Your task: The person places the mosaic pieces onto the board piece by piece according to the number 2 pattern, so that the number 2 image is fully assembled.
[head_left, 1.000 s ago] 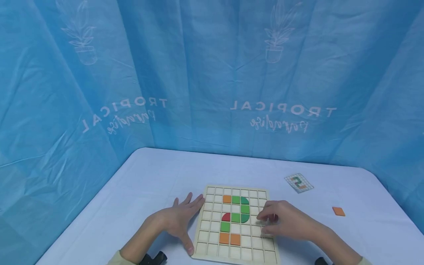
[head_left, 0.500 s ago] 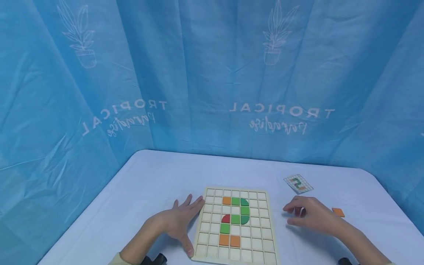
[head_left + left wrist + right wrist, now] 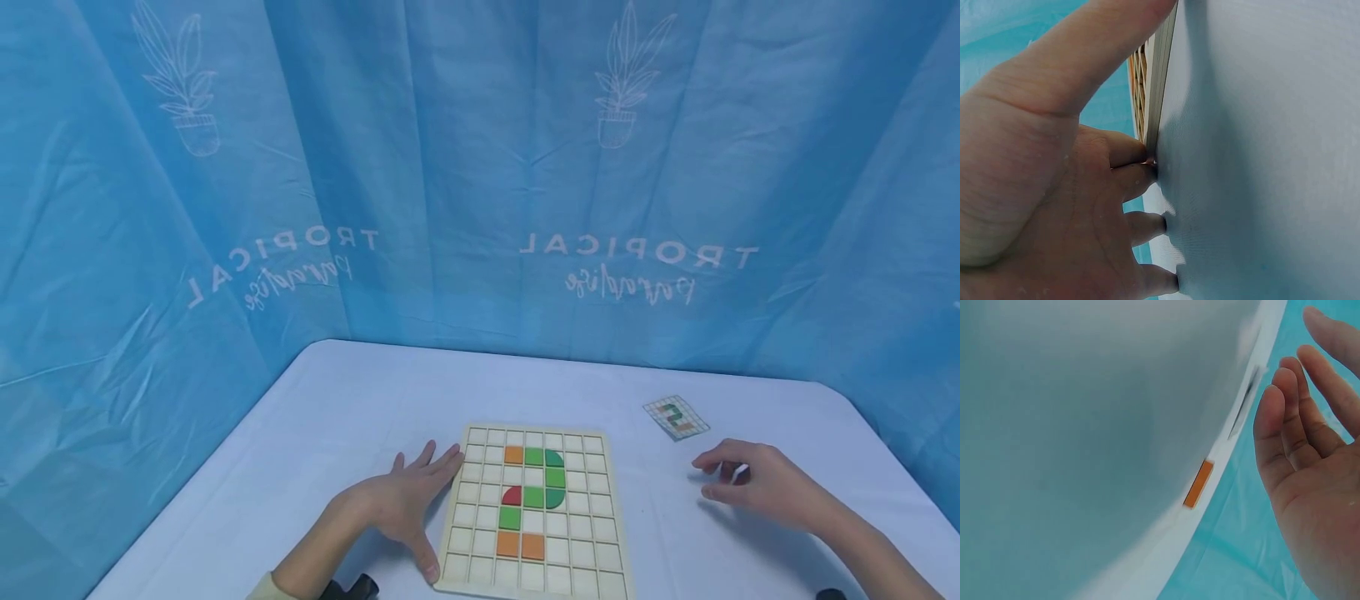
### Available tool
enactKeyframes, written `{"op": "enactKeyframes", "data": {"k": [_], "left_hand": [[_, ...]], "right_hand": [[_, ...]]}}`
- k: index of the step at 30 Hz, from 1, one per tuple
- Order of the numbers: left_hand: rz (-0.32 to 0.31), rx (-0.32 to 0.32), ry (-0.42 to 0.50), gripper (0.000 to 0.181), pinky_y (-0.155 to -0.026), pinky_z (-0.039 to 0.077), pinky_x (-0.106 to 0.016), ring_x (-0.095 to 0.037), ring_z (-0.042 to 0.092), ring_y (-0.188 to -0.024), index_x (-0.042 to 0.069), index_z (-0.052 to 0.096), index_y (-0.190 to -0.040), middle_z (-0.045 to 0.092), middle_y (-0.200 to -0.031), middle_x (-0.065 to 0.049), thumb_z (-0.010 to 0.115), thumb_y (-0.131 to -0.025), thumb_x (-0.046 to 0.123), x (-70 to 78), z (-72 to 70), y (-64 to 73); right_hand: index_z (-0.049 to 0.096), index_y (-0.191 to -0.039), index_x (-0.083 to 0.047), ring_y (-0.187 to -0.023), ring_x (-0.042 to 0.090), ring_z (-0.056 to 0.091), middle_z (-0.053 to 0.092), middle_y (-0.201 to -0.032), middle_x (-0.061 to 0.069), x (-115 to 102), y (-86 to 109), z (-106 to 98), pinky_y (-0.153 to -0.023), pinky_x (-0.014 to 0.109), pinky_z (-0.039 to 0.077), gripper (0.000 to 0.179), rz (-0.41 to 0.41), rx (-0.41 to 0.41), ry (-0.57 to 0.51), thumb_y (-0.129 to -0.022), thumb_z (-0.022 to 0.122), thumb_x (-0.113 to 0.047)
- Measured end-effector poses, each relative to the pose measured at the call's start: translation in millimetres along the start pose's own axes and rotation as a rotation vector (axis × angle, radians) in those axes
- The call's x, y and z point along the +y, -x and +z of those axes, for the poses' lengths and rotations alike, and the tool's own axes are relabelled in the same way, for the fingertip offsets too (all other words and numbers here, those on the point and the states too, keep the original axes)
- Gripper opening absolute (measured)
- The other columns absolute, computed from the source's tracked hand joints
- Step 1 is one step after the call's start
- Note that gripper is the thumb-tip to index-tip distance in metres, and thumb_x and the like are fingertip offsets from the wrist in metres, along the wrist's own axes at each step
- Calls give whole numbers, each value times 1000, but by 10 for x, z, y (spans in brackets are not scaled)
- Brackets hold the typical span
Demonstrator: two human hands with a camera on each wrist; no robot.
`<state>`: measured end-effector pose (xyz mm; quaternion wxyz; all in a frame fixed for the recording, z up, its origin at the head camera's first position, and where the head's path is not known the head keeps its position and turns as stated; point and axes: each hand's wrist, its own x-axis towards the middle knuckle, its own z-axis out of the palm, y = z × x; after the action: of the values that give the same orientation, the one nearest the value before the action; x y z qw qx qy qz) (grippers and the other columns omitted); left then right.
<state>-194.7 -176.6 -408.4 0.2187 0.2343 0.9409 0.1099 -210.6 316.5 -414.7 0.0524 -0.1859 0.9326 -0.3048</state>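
Note:
A pale wooden grid board (image 3: 570,575) lies on the table with orange, green and red tiles (image 3: 533,497) set in some cells. My left hand (image 3: 401,496) is spread along its left side, the thumb at the near corner and the forefinger at the edge farther up. In the left wrist view, that hand's fingertips (image 3: 1169,279) rest on the tablecloth. My right hand (image 3: 765,483) hovers right of the board, fingers loosely bent, holding nothing. A loose orange tile (image 3: 1199,484) lies on the table near it; in the head view the hand hides this tile.
A small card (image 3: 677,417) printed with a coloured grid pattern lies beyond the board, to the right. White cloth covers the table (image 3: 390,383). Blue curtains (image 3: 480,183) hang behind it and on the left side.
My right hand has moved from over the board's right edge out to the right, now covering the loose orange tile in the head view. The left hand and board stay put.

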Motion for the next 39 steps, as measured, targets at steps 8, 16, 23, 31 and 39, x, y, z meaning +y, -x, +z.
{"op": "enactKeyframes", "data": {"k": [8,16,23,31,39], "left_hand": [[0,3,2,143,-107,3,-66,-34,-1,-145,16,15,-156,8,-161,-1,82,-42,70,6,3,2],[-3,-2,15,142,-107,3,-66,-34,-2,-145,16,15,-156,8,-161,-1,83,-42,69,-2,-2,11],[5,-10,15,142,-107,2,-66,-33,-3,-145,16,14,-156,6,-161,0,82,-43,70,-21,-22,17],[4,-10,16,143,-107,2,-66,-32,-4,-145,16,13,-156,6,-161,0,82,-43,69,-19,-15,-2],[2,-10,9,143,-107,2,-66,-32,-3,-145,16,13,-156,7,-161,0,83,-43,69,-13,-20,-1]], "right_hand": [[70,-109,-13,-79,8,55,64,-96,-5,149,59,-96,-68,25,52,37,67,14,26,-79,79,-33],[69,-111,-12,-79,11,56,66,-100,-3,214,101,-179,-67,25,52,41,119,23,41,-79,79,-34],[68,-115,-10,-83,17,56,65,-104,1,285,116,-237,-62,28,50,45,178,27,60,-80,78,-37],[67,-117,-8,-87,19,56,65,-108,6,382,135,-318,-64,31,50,52,234,40,82,-79,77,-42],[66,-120,-6,-90,22,55,64,-110,8,528,200,-368,-64,33,48,57,276,27,61,-79,77,-43]]}}
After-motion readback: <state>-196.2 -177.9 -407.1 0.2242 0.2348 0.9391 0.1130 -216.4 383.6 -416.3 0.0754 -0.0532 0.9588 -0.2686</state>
